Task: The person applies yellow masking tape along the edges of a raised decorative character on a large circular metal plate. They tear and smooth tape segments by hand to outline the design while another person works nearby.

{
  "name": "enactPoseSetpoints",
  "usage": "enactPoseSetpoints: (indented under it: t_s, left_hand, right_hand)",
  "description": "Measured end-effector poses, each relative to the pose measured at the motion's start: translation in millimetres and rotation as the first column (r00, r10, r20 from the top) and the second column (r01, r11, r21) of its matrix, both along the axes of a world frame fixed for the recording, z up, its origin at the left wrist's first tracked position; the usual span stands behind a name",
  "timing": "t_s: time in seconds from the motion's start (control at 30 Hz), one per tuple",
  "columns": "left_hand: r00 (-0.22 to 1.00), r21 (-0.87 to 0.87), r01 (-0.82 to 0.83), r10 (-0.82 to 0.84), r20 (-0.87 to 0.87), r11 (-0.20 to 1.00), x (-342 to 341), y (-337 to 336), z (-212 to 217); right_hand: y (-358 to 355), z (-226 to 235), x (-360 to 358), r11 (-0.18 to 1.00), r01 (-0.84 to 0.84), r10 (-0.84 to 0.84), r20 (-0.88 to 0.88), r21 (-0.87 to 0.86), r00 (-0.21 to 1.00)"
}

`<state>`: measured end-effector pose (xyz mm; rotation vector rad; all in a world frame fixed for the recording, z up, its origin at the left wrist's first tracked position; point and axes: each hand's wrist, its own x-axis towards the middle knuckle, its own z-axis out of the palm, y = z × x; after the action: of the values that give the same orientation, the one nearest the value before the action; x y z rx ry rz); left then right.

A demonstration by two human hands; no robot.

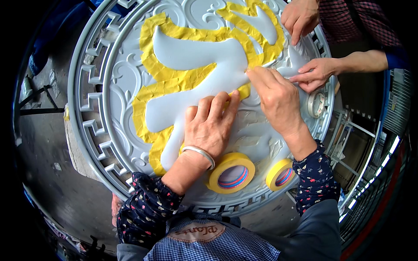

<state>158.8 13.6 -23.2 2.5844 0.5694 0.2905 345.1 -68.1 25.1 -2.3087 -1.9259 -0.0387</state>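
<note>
A large round grey relief panel with a fretwork border lies beneath my hands. Yellow masking tape runs along the edges of its smooth raised shape. My left hand, a silver bangle at its wrist, rests on that shape with its fingers spread. Its index fingertip is at a short tape strip. My right hand pinches at the shape's edge, where the strip runs in under it; the fingers mostly hide the pinched end. Two rolls of yellow masking tape lie near my forearms.
Across the panel, another person's two hands work on clear film at the right edge. A roll of whitish tape sits near them. A pale metal rack stands at the right, and grey floor shows at the left.
</note>
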Motion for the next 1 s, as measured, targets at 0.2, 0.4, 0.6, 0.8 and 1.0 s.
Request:
enactPoseSetpoints:
  t_s: [0.2, 0.4, 0.6, 0.8, 1.0]
  left_hand:
    - [1.000, 0.017, 0.016, -0.017, 0.011, 1.000, -1, 0, -2]
    - [1.000, -0.003, 0.006, -0.006, 0.002, 1.000, 1, 0, 1]
    - [1.000, -0.001, 0.001, -0.001, -0.004, 1.000, 1, 1, 1]
    - [1.000, 0.007, -0.001, 0.001, 0.007, 1.000, -1, 1, 0]
    - [1.000, -0.021, 0.000, 0.001, 0.026, 1.000, -2, 1, -2]
  right_hand:
    - [-1, 1, 2, 0.999, 0.009, -0.007, -0.045, 0.034, 0.999]
    - [-1, 2, 10, 1.000, 0.021, -0.020, -0.116, 0.012, 0.993]
    - [4, 6, 11, 0.998, -0.057, 0.056, -0.041, -0.019, 0.998]
    - [5, 9, 11, 0.994, -0.082, 0.081, -0.023, -0.072, 0.996]
    - [2, 10, 10, 0.992, -0.098, 0.097, -0.022, -0.079, 0.995]
